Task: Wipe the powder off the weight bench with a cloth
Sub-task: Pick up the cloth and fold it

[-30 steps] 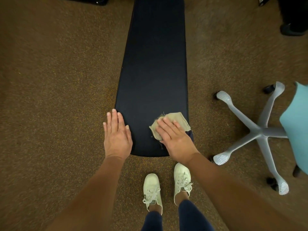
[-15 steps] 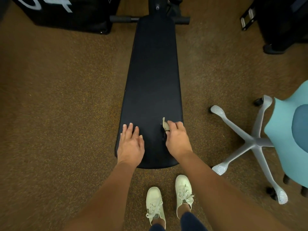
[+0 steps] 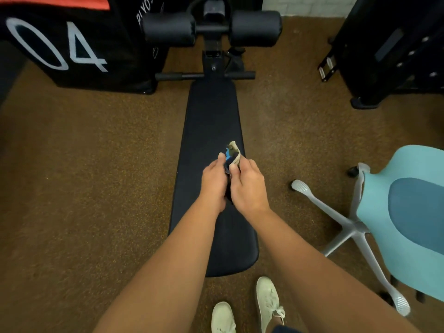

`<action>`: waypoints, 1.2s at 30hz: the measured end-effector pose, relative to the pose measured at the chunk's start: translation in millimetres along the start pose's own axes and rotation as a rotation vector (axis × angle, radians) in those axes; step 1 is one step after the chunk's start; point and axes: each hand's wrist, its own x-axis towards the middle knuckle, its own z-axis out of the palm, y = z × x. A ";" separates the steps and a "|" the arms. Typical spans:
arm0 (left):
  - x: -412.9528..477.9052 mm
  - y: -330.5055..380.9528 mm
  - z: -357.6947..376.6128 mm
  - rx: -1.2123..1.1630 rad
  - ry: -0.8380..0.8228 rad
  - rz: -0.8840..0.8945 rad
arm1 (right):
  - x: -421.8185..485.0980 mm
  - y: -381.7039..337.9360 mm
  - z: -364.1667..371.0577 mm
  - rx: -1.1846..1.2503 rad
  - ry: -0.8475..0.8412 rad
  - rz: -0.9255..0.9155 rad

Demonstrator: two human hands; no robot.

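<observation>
Both hands meet above the middle of the weight bench [image 3: 211, 121]: the left hand [image 3: 214, 182] and the right hand [image 3: 248, 186] each pinch the bunched cloth [image 3: 234, 152] between thumb and fingers, and its beige folds, with a bit of blue showing, stick up past the fingertips. Black padding runs away from the person's pale shoes [image 3: 268, 302] toward the foam rollers [image 3: 255, 27], over brown carpet [image 3: 96, 164], with a teal office chair [image 3: 406, 212] to the right and a black box [image 3: 72, 44] marked 04 at far left.
</observation>
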 end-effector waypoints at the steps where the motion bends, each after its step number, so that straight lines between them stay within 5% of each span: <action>1: 0.5 7.7 4.4 -0.032 -0.016 -0.029 | 4.9 -2.8 -2.6 0.015 0.006 -0.013; 13: 52.9 62.4 73.4 -0.300 -0.236 -0.013 | 113.1 23.3 -32.4 -0.108 -0.158 -0.228; 20: 91.7 109.4 145.3 -0.321 -0.139 0.017 | 210.2 46.1 -76.5 -0.137 -0.375 -0.052; 32: 150.3 181.5 218.6 -0.268 -0.013 0.193 | 344.6 39.4 -136.5 0.635 -0.236 0.436; 36: 168.5 198.4 228.3 -0.198 -0.003 0.237 | 371.4 38.1 -142.6 0.762 -0.206 0.363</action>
